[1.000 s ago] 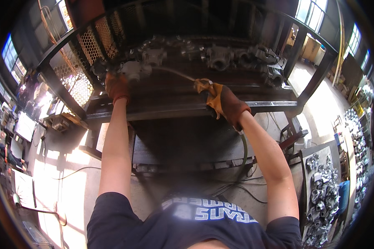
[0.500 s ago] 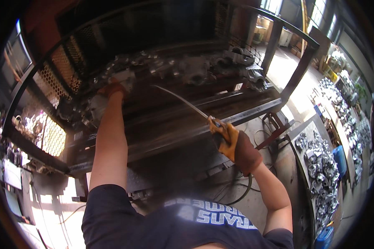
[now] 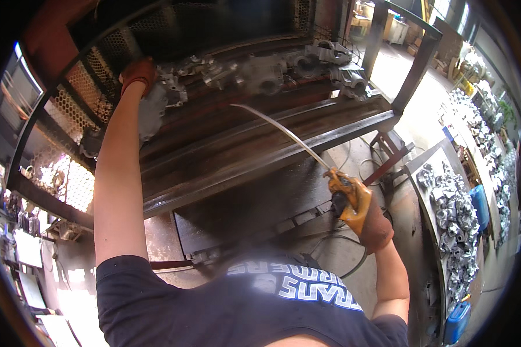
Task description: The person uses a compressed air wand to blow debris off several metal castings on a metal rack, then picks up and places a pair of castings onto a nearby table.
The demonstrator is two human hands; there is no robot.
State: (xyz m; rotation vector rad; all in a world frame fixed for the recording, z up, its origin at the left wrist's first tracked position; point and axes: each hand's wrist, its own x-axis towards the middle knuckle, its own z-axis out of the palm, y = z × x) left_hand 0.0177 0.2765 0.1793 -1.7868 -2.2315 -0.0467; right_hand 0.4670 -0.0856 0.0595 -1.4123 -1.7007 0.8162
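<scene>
In an orange and brown work glove, my right hand (image 3: 359, 211) is closed round the handle of an air blow gun (image 3: 289, 134). Its long, thin, bent metal tube points up and left over the rack. My left hand (image 3: 139, 76), in a reddish-brown glove, reaches to the back left of the rack, by the mesh wall. It is right beside grey metal castings (image 3: 172, 87); its fingers are hidden. A blurred grey casting (image 3: 152, 114) lies next to my left wrist. More castings (image 3: 266, 75) stand in a row along the back of the rack.
A dark steel rail (image 3: 272, 156) crosses the rack's front, with a post (image 3: 417, 78) at the right. Mesh panels (image 3: 69, 115) close the left side. A table heaped with metal parts (image 3: 452, 225) stands at right, blue containers (image 3: 458, 321) beside it. Hoses (image 3: 359, 266) lie below.
My left hand has moved from a casting farther back and left, toward the mesh. My right hand has moved right and slightly down with the blow gun.
</scene>
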